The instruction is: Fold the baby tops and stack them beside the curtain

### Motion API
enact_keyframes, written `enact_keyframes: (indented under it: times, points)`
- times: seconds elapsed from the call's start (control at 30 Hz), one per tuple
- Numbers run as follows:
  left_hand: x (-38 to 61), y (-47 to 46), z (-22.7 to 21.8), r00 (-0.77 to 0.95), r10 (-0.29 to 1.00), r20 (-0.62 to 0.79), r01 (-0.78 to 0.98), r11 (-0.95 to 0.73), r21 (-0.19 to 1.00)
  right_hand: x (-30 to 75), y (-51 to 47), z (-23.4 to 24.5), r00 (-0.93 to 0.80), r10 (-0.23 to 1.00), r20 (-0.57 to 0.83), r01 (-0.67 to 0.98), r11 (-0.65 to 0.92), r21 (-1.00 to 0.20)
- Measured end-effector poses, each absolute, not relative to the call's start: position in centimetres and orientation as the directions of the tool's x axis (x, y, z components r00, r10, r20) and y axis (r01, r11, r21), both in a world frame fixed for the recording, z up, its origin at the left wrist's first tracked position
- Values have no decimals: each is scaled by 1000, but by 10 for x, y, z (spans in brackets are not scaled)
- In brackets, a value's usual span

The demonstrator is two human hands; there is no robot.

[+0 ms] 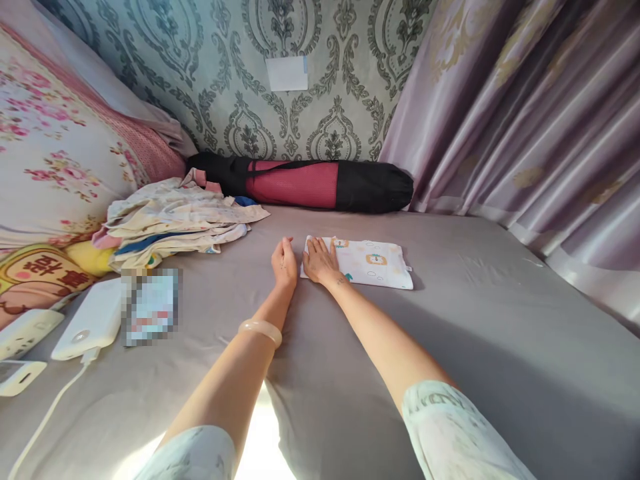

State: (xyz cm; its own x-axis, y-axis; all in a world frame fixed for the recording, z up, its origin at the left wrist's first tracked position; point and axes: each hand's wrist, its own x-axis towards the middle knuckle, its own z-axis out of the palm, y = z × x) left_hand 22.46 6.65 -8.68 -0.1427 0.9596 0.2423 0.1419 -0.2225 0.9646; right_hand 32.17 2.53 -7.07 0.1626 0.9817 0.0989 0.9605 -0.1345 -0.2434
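Observation:
A folded white cloth (pixel 386 267) with orange, green and pale prints lies flat on the grey bed sheet. A small tag sticks out at its right edge. My right hand (pixel 320 261) is pressed flat on its left end, fingers stretched out and nothing gripped. Just left of the cloth, my left hand (pixel 285 263) is turned on its side with fingers curled together, and I see nothing in it. A pale bangle (pixel 261 332) circles my left wrist. Whether the left hand touches the cloth's edge I cannot tell.
Rumpled clothes (pixel 175 217) are heaped at the left, beside a floral pillow (pixel 55 153). A red and black long bag (pixel 300 185) lies along the wall. A white power bank (pixel 93 317) with a cable rests at the left front. Curtains (pixel 515 113) hang on the right.

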Motion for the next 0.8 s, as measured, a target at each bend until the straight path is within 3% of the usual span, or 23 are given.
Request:
enact_keyframes:
  times: [0.17,0.4,0.67,0.8]
  points:
    - [228,62,-83,-17,958,285,274,-269,923,318,28,-77,177,980,96,959,-150,-241]
    - [233,51,-73,176,939,294,505,-343,792,332,24,-63,107,994,-10,955,-106,-277]
    - [240,47,-85,467,808,359,654,-589,475,364,3,-64,149,982,115,973,-125,-194]
    - [242,50,-92,522,793,315,673,-609,420,364,0,-74,148,980,134,978,-125,-168]
